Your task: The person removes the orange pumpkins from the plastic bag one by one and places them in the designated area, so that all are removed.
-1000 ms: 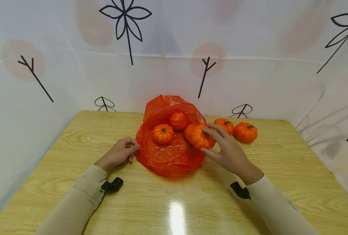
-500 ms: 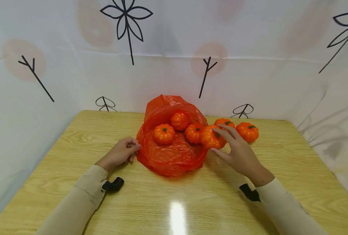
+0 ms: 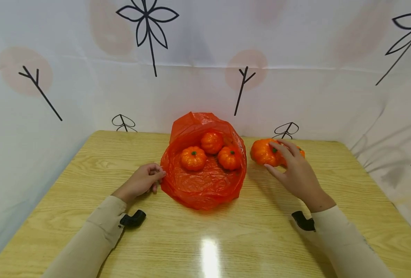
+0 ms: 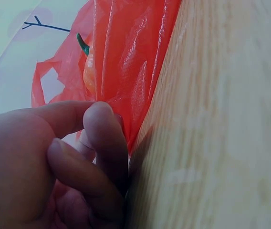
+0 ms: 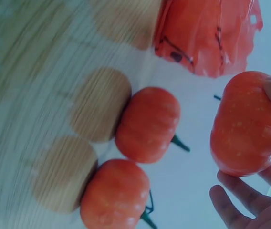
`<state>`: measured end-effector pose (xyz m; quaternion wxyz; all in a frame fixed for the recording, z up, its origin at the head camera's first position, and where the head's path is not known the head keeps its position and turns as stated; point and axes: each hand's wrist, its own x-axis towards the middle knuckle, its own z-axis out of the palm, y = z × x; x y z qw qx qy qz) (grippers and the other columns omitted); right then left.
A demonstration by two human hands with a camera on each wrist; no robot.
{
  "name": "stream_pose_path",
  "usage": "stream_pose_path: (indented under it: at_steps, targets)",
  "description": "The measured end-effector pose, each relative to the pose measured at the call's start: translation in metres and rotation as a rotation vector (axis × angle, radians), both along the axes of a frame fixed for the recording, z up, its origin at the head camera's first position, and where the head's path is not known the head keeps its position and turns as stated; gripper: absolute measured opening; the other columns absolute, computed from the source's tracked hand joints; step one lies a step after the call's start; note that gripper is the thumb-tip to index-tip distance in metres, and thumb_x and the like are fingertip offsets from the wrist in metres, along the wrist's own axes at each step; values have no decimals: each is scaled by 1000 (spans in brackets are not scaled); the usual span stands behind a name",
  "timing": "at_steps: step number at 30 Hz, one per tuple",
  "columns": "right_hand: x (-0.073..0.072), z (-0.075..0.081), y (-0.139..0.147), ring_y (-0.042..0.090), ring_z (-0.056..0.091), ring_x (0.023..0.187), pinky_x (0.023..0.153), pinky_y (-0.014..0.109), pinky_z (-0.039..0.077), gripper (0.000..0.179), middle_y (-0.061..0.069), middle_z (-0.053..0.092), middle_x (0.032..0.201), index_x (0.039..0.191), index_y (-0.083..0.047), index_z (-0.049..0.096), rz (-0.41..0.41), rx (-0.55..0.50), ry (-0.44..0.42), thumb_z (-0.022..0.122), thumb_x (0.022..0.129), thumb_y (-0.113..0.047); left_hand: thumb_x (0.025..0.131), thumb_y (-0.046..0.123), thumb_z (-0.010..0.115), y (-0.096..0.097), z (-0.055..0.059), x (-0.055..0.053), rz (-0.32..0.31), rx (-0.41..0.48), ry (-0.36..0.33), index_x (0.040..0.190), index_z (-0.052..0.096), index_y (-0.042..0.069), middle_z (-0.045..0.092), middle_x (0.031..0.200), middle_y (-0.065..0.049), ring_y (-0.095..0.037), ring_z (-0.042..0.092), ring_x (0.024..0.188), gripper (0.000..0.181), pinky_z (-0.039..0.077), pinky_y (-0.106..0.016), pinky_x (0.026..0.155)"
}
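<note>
A red plastic bag (image 3: 200,195) stands with its mouth wide, three small orange toy pumpkins (image 3: 193,158) inside it. At its left rim, the thumb and fingers of my left hand (image 3: 143,181) pinch the plastic; the left wrist view has the fingertips against the bag's edge. My right hand (image 3: 297,173) grips another orange pumpkin (image 3: 263,153) with a green stem, held up right of the bag. Below and behind it, two more pumpkins (image 5: 147,125) rest side by side on the table, mostly hidden by the hand and held pumpkin in the head view.
A pale wood table (image 3: 170,243) carries everything. Behind and beside it hangs a white cloth (image 3: 198,88) with black plant drawings. Black wrist mounts (image 3: 133,219) sit at both sleeves.
My right hand has carried its pumpkin from over the bag's right side rightward and back, toward the two pumpkins on the table. The left hand and the bag have stayed in place.
</note>
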<state>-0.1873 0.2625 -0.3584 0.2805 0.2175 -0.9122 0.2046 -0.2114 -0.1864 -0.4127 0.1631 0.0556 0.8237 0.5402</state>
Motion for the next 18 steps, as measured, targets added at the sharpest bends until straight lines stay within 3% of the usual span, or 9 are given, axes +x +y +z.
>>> stream_pose_path:
  at_steps: [6,18]
  targets:
    - [-4,2,10,46,56,115,89,62,51,68,26,48,137,136,-3,53,-46,-29,2,86,77,-7,103,28,58,0,-1,0,4,-9,2,105,58,5,59,87,-4,-15,55,57,23,49,-26,55]
    - [-9,3,33,53,54,111,85,67,48,64,26,44,143,139,-2,51,-187,-83,-75,81,83,-12,103,30,59,0,-2,0,11,-27,7,104,58,6,60,87,-5,-16,56,57,24,48,-27,54]
